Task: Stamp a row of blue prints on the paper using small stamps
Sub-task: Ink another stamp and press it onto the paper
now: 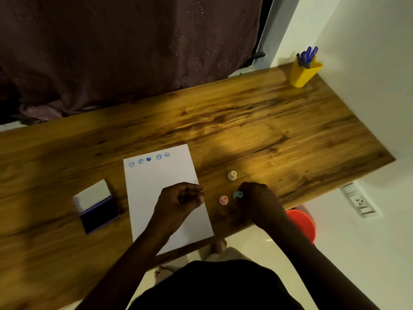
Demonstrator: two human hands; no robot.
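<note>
A white sheet of paper [156,193] lies on the wooden desk [245,121], with a row of several blue prints [149,159] along its far edge. An open blue ink pad [98,211] sits left of the paper. My left hand [181,200] rests curled on the paper's right side with nothing visible in it. My right hand [257,202] is closed around a small teal stamp [238,194] just right of the paper. A pink stamp [223,200] stands between my hands, and a cream stamp [232,175] stands a little farther back.
A yellow pen holder [301,73] with blue pens stands at the desk's far right corner. A dark curtain [111,52] hangs behind the desk. A red stool [302,223] and a wall socket [359,201] lie beyond the desk's near right edge.
</note>
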